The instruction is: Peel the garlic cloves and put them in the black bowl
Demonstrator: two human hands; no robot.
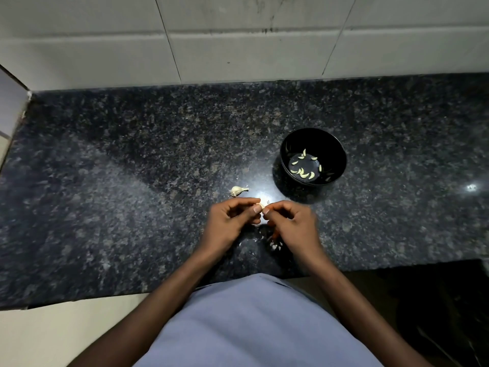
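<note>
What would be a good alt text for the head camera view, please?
Both hands, left hand and right hand, pinch a garlic clove above a dark granite counter. A black bowl holding peeled cloves stands to the right; a garlic piece lies left.

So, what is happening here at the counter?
A person is peeling a garlic clove, pinching it between the left hand and the right hand. Several peeled cloves lie in the black bowl. A garlic piece waits on the counter, with bits of skin below the hands.
</note>
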